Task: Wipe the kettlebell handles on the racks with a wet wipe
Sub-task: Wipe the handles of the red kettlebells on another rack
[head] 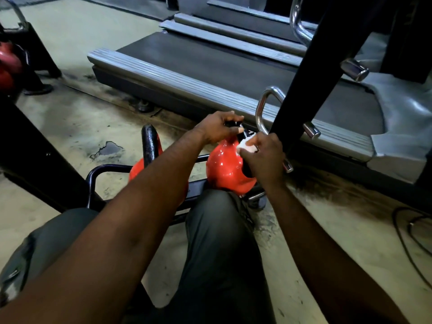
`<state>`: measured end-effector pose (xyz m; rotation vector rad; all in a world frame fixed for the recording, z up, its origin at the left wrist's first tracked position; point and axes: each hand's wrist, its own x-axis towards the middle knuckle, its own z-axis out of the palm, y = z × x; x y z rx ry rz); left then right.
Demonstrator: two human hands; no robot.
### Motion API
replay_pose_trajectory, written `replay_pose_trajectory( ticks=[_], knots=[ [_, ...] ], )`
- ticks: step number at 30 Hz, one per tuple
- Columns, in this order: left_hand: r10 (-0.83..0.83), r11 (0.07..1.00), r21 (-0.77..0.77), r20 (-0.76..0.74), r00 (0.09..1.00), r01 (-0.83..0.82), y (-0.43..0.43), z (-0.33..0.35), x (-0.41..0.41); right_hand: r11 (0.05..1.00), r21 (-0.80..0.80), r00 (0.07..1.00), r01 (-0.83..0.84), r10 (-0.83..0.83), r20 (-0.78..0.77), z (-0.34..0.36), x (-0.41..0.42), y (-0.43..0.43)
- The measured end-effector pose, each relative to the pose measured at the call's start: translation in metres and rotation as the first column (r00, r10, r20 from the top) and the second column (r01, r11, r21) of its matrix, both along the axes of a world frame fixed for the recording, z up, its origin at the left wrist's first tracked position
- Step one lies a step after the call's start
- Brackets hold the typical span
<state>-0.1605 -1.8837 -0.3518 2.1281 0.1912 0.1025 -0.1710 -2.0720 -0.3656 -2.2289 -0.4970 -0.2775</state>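
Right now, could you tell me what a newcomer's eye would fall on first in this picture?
The glossy red kettlebell at the centre, on a low black rack, stands out first: the left hand grips its black handle while the right hand holds a white wet wipe to it. A second red kettlebell sits just left of it, and grey treadmills stretch across the floor behind.

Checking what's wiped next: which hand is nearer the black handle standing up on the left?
Left. The left hand sits just right of that handle; the right hand, holding the wipe, is farther right.
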Motion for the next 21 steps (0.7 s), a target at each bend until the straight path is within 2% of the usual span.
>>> replay_pose_trajectory(
  ticks=[2, 3, 4, 7, 9, 11, 12, 13, 15, 17, 19, 21],
  knots=[
    [-0.003, 1.000, -0.013, -0.005, 1.000, 0.003, -0.004, -0.006, -0.001, 0.949, -0.309, 0.950, 0.058, 0.043, 0.308, -0.007, -0.009, 0.007],
    [-0.003, 1.000, -0.014, -0.011, 1.000, 0.003, -0.006, -0.007, -0.001, 0.925, -0.371, 0.916, 0.081, 0.078, 0.393, -0.010, -0.013, 0.007],
    [-0.004, 1.000, -0.009, -0.017, 1.000, 0.003, -0.008, -0.007, -0.002, 0.926, -0.369, 0.894, 0.083, 0.094, 0.438, -0.016, -0.015, 0.002],
    [-0.014, 0.998, 0.068, -0.015, 1.000, 0.015, -0.008, -0.002, -0.008, 0.983, -0.168, 0.881, 0.080, 0.008, 0.473, -0.030, -0.022, -0.022],
    [-0.003, 0.991, 0.133, -0.009, 1.000, 0.004, -0.002, 0.002, -0.009, 0.997, -0.003, 0.931, 0.071, -0.066, 0.359, -0.037, -0.027, -0.032],
    [-0.006, 0.972, 0.233, 0.012, 1.000, 0.003, -0.003, 0.007, -0.012, 0.970, 0.241, 1.000, -0.009, 0.004, 0.022, -0.035, -0.020, -0.034],
    [-0.025, 0.952, 0.305, 0.033, 0.999, 0.014, -0.006, 0.008, -0.012, 0.927, 0.374, 0.978, -0.009, 0.086, -0.191, -0.034, -0.012, -0.033],
    [-0.053, 0.928, 0.372, 0.061, 0.997, 0.026, -0.011, 0.007, -0.011, 0.878, 0.478, 0.909, 0.015, 0.187, -0.372, -0.030, -0.004, -0.030],
    [-0.123, 0.880, 0.472, 0.129, 0.984, 0.048, -0.023, 0.003, -0.015, 0.804, 0.581, 0.748, 0.126, 0.308, -0.588, -0.028, 0.014, -0.020],
    [-0.153, 0.862, 0.505, 0.176, 0.972, 0.044, -0.028, 0.000, -0.020, 0.788, 0.579, 0.632, 0.209, 0.344, -0.695, -0.026, 0.026, -0.009],
    [-0.136, 0.886, 0.462, 0.201, 0.970, 0.028, -0.025, -0.004, -0.023, 0.794, 0.575, 0.609, 0.200, 0.359, -0.708, -0.027, 0.025, -0.006],
    [-0.134, 0.905, 0.423, 0.203, 0.970, 0.037, -0.026, -0.004, -0.025, 0.855, 0.510, 0.728, 0.095, 0.290, -0.621, -0.028, 0.014, -0.023]
  ],
)
